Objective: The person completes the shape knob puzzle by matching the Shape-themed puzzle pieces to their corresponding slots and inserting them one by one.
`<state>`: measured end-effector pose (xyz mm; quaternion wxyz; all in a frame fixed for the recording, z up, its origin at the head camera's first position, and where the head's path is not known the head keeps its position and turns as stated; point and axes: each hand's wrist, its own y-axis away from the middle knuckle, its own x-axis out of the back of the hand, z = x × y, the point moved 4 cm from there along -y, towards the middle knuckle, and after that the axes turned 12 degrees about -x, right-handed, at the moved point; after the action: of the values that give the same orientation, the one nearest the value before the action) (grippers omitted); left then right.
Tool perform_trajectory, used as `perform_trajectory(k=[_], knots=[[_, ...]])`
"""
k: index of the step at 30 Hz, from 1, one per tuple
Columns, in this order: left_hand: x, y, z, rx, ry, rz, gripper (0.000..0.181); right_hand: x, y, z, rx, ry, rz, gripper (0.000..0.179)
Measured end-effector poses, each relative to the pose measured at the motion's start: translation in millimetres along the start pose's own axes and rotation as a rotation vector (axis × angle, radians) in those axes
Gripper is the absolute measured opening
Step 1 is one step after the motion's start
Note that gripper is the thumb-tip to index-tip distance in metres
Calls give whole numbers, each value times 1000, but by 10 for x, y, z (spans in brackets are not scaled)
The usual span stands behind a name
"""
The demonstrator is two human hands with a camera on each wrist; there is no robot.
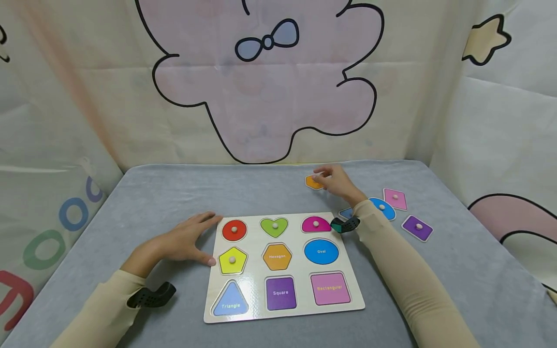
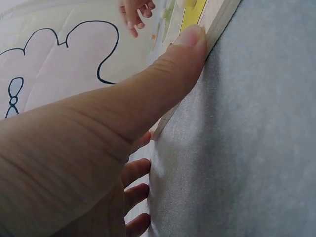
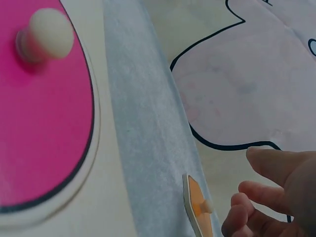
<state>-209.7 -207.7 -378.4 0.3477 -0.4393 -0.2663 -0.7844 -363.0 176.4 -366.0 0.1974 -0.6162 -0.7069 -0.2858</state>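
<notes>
A white shape puzzle board (image 1: 254, 285) lies on the table, with red circle, green heart, magenta half-circle and yellow pentagon (image 1: 225, 263) knob pieces in their slots. My left hand (image 1: 184, 239) rests at the board's left edge, its thumb (image 2: 170, 64) against the side by the pentagon and its fingers spread near the far corner. Beyond the board, my right hand (image 1: 337, 182) hovers at an orange hexagon piece (image 1: 311, 182). In the right wrist view, that piece's knob (image 3: 207, 206) shows beside the loosely bent fingers (image 3: 264, 195), with a gap between them.
Right of the board lie a blue oval piece (image 1: 387, 211), a pink piece (image 1: 395, 198), a purple piece (image 1: 417, 227) and a light blue piece (image 1: 346, 213) partly behind the right wrist. Bare printed slots show on the board, such as the triangle (image 1: 232, 296). A printed curtain (image 1: 261, 111) stands behind.
</notes>
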Motion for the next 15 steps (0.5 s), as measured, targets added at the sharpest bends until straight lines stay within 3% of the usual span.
perform_trajectory(k=[9,15], knots=[[-18,7,6,15,2,8,109,-47,-112,155,-55,23,-28,40],[-36,-5,1,33,0,7,109,-63,-142,198,-45,38,-36,42]])
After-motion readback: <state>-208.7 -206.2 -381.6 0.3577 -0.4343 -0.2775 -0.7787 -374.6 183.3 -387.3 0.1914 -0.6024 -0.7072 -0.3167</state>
